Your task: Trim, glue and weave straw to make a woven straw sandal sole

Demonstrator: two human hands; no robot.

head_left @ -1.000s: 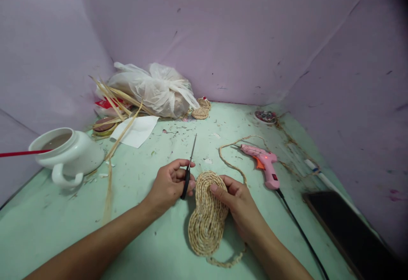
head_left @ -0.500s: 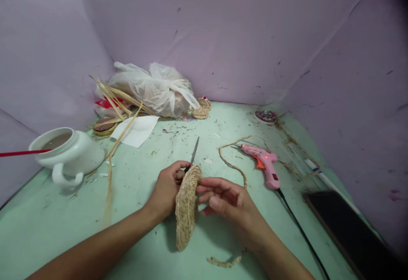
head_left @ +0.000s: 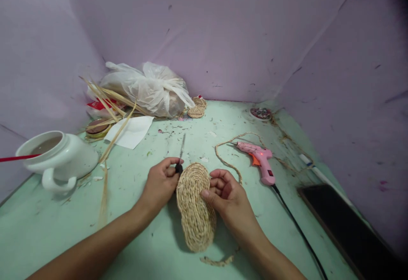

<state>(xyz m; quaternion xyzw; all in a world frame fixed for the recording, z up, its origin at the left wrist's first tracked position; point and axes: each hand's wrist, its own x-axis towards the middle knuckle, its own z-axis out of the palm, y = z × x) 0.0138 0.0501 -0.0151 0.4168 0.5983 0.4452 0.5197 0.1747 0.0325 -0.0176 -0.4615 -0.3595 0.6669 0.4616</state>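
Observation:
A flat, sole-shaped piece of coiled straw braid [head_left: 195, 210] is tilted up over the table with its broad face towards me. My right hand [head_left: 228, 195] pinches its right edge, the thumb on the front face. At its upper left side is my left hand [head_left: 162, 180], fingers curled round the black handle of a pointed metal blade [head_left: 182, 145]. The blade points away from me; whether it is a knife or closed scissors does not show. Part of the handle is hidden by the fingers and the sole. A short braid scrap [head_left: 219, 262] lies below the sole.
To the right lie a pink glue gun [head_left: 259, 156] with its light on, a loop of braided cord [head_left: 228, 161] and a dark flat slab [head_left: 344, 229]. A white pot [head_left: 73, 156], straw strips, paper [head_left: 132, 133] and a plastic bag [head_left: 149, 89] are at left and back.
The sole has turned from nearly edge-on to showing its broad face. My right thumb has come onto its front. The view has shifted slightly.

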